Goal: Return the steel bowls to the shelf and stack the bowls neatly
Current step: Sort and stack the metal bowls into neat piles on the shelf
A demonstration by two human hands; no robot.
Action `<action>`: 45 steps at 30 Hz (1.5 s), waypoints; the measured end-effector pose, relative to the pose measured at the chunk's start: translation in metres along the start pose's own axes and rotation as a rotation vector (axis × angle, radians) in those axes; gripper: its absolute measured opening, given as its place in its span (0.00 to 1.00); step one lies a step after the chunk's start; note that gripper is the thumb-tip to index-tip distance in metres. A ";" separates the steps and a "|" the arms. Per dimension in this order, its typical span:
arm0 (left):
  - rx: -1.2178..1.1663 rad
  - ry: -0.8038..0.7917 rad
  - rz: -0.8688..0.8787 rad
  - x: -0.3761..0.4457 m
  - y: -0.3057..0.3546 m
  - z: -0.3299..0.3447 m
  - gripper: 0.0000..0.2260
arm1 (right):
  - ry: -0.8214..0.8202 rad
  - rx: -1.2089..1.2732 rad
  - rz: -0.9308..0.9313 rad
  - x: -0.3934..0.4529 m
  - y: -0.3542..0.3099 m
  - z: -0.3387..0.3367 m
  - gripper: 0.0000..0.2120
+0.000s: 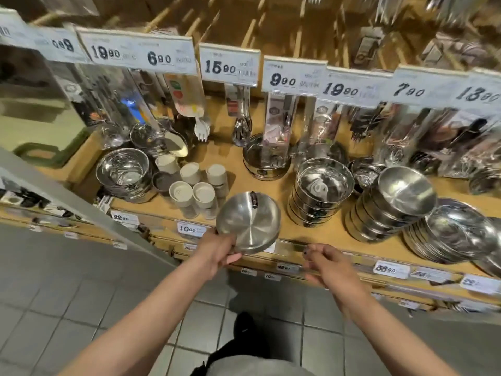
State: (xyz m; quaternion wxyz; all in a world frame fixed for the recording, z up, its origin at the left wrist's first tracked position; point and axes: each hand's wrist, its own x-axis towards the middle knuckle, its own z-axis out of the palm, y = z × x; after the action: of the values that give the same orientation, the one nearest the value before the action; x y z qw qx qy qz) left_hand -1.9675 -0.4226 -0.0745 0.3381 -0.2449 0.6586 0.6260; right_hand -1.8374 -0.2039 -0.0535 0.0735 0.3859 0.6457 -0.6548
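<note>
Above shelf edge [287, 244], gripped steel bowl [248, 222].

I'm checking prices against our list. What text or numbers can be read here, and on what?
Upper rail tags, left to right:
"19 90"
"6 90"
"15 90"
"9 90"
"19 90"
"7 90"
"13", rest cut off
Far-left upper tag: blurred.
Shelf edge tags:
"22 90"
"10 00"
"36 90"
Lower shelf tag: about "49 90", uncertain.
Small print, barcodes, other lower tags, and the label on the bowl in the left hand: unreadable.
</note>
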 end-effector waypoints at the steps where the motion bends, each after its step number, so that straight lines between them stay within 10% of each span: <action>1: 0.013 -0.003 -0.006 -0.009 -0.004 -0.003 0.18 | -0.024 -0.001 0.001 -0.002 0.001 0.000 0.05; 16: 1.047 -0.387 0.367 -0.176 0.013 0.095 0.16 | -0.313 -0.028 -0.126 -0.102 -0.014 -0.129 0.10; 23: 0.824 -0.449 0.425 -0.191 -0.023 0.188 0.10 | -0.080 0.011 -0.120 -0.146 0.040 -0.217 0.12; 29: 0.516 -0.552 0.103 -0.203 -0.084 0.223 0.15 | 0.278 0.336 -0.032 -0.150 0.077 -0.257 0.07; 34: 0.454 -0.417 0.215 -0.200 -0.100 0.268 0.07 | 0.335 0.431 -0.054 -0.144 0.075 -0.265 0.09; 45: 0.443 -0.639 0.325 -0.159 -0.058 0.360 0.07 | 0.398 0.376 -0.090 -0.111 0.054 -0.353 0.09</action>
State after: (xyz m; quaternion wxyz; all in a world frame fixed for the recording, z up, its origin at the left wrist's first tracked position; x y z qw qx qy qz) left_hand -1.7707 -0.0877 0.0109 0.4664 0.1473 0.6696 0.5590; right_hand -1.5839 0.0612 0.0167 -0.1568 0.4849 0.5312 -0.6768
